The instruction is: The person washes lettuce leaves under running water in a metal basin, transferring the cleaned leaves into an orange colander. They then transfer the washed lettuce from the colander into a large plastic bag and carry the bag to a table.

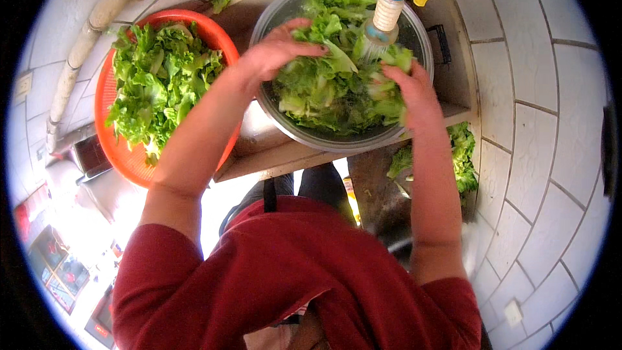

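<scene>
Pale tiled walls curve around a small wooden counter point(272, 155) in a washing corner, with a beige pipe point(84, 39) running down the wall on the left. The fisheye rim bends the tile lines and blackens the corners, and the lower left is washed out by glare, so little can be made out there. The person's red shirt point(291, 285) fills the bottom and hides what lies beneath the counter's near edge.

A round, shiny metal bowl point(414, 32) sits on the counter, heaped with crinkled, wet green lettuce leaves point(324, 91). A tap nozzle point(385, 16), pale with a blue band, hangs over the bowl, sending water onto the greens. Beside it on the left stands a round orange plastic basket point(123, 149), also piled with leafy lettuce point(162, 78). More greens point(461, 155) show below the counter on the right, partly cut off by the forearm.

The left hand point(278, 48) rests spread on top of the leaves at the bowl's left side, fingers loosely curved. The right hand point(414, 91) presses into the leaves at the right side, fingertips buried, so its grip cannot be told.
</scene>
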The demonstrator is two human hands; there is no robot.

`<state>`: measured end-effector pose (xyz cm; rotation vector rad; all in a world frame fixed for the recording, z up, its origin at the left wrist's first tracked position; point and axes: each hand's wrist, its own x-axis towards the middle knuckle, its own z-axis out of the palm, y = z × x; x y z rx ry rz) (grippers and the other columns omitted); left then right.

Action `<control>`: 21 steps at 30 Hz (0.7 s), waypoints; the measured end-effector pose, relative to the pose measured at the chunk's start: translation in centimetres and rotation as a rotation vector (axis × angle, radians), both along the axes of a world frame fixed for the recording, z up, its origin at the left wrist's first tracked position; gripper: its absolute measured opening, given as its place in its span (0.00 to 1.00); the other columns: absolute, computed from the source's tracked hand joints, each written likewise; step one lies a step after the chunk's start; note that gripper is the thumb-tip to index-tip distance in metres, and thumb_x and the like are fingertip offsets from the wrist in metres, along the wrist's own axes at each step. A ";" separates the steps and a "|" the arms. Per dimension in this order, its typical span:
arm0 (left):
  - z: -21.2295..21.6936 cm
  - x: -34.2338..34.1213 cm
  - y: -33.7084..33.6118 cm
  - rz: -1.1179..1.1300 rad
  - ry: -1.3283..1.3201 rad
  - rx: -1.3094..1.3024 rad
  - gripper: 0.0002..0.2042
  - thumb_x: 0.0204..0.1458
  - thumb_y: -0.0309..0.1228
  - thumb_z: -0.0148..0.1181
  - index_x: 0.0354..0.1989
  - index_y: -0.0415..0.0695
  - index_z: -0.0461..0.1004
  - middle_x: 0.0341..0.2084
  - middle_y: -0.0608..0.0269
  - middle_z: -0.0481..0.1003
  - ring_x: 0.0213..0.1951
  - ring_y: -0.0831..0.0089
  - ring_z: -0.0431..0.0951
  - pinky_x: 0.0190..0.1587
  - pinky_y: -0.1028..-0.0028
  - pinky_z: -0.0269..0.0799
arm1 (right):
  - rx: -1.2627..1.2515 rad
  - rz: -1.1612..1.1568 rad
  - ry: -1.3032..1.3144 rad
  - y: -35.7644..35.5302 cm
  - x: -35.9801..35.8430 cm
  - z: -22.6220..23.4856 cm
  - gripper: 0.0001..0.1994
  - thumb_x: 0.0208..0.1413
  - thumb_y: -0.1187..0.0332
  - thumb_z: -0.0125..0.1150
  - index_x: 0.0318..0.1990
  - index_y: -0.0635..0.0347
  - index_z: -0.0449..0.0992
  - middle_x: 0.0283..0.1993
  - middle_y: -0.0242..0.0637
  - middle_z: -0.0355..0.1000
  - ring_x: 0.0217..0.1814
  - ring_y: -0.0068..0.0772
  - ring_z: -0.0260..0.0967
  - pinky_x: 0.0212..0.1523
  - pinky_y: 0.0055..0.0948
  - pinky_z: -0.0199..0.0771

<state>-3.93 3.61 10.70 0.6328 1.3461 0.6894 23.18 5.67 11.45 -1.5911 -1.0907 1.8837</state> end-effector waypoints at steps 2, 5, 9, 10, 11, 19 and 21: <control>2.4 -1.5 -0.2 0.008 0.087 0.085 0.38 0.44 0.31 0.74 0.65 0.45 0.60 0.55 0.57 0.71 0.53 0.70 0.73 0.55 0.70 0.69 | 0.243 0.185 -0.313 0.7 2.2 -0.4 0.22 0.53 0.65 0.65 0.54 0.63 0.71 0.49 0.44 0.73 0.50 0.41 0.72 0.50 0.41 0.73; 1.3 -4.0 0.3 -0.150 0.280 0.339 0.34 0.44 0.30 0.73 0.61 0.44 0.65 0.54 0.60 0.72 0.53 0.71 0.72 0.56 0.72 0.68 | 0.611 0.431 -0.812 0.6 3.8 -3.9 0.27 0.52 0.61 0.66 0.59 0.59 0.68 0.61 0.49 0.63 0.57 0.51 0.66 0.56 0.49 0.69; -7.3 0.6 -2.3 -0.565 1.182 0.494 0.44 0.44 0.40 0.72 0.71 0.59 0.52 0.66 0.34 0.51 0.65 0.39 0.57 0.64 0.50 0.60 | 0.900 0.640 -1.003 -0.6 0.3 -8.9 0.32 0.53 0.57 0.66 0.65 0.54 0.64 0.71 0.53 0.51 0.68 0.60 0.54 0.62 0.54 0.62; -7.3 2.9 -2.6 -0.623 1.226 0.392 0.45 0.46 0.42 0.70 0.72 0.59 0.50 0.68 0.35 0.49 0.66 0.37 0.55 0.65 0.49 0.58 | 0.920 0.702 -1.006 -1.2 -1.2 -9.9 0.33 0.53 0.56 0.66 0.65 0.55 0.64 0.71 0.53 0.50 0.68 0.61 0.53 0.63 0.54 0.61; -7.2 5.1 -2.7 -0.683 1.266 0.293 0.45 0.47 0.44 0.69 0.73 0.60 0.49 0.69 0.36 0.47 0.67 0.36 0.52 0.65 0.48 0.57 | 0.893 0.773 -1.052 -2.0 -3.0 -10.7 0.32 0.54 0.56 0.64 0.65 0.57 0.64 0.71 0.54 0.51 0.69 0.60 0.53 0.63 0.53 0.60; -15.4 5.1 2.5 -1.145 1.078 -0.102 0.28 0.52 0.39 0.58 0.64 0.50 0.67 0.62 0.44 0.64 0.61 0.53 0.68 0.58 0.57 0.69 | 0.257 0.872 -0.978 1.6 -2.4 -24.1 0.28 0.58 0.57 0.57 0.62 0.65 0.66 0.63 0.55 0.64 0.64 0.55 0.62 0.62 0.47 0.63; -14.3 4.0 2.8 -0.958 1.037 -0.060 0.32 0.49 0.39 0.63 0.64 0.44 0.65 0.52 0.41 0.72 0.56 0.54 0.73 0.58 0.61 0.70 | 0.369 0.863 -0.934 1.5 -1.9 -20.1 0.26 0.57 0.60 0.59 0.60 0.64 0.68 0.61 0.53 0.67 0.61 0.54 0.65 0.60 0.46 0.65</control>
